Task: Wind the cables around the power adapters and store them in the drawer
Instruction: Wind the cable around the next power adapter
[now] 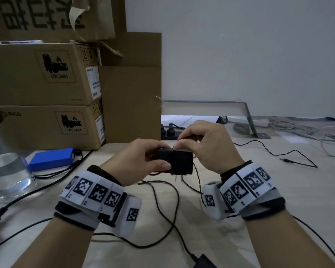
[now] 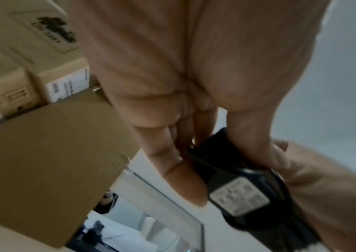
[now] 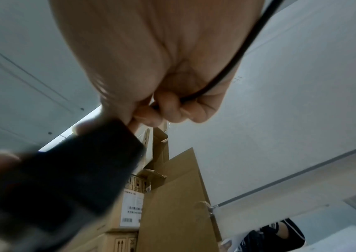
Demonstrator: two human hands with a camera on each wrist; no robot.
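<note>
Pale desk (image 1: 278, 190) under a white wall, seen from the head: the left hand (image 1: 141, 161) grips a black adapter (image 1: 179, 162) held above the desk, thumb on the near face, prongs pointing down toward the person. The right hand (image 1: 205, 144), just above and right of it, pinches the cable (image 1: 199, 182) on the adapter's top edge; the slack hangs below the right wrist, so I judge the next turn passes over the adapter's short side. Stacked boxes (image 1: 43, 74) stand closed at left. A glass jar (image 1: 6, 167) looks to hold only clear liquid. No drawer shows.

Left wrist: fingers (image 2: 183, 179) curl round the adapter (image 2: 237, 196), label face out.

Right wrist: fingertips (image 3: 168, 109) pinch the cable (image 3: 233, 68), which runs back past the palm; the adapter (image 3: 69, 179) is blurred, lower left.
</note>
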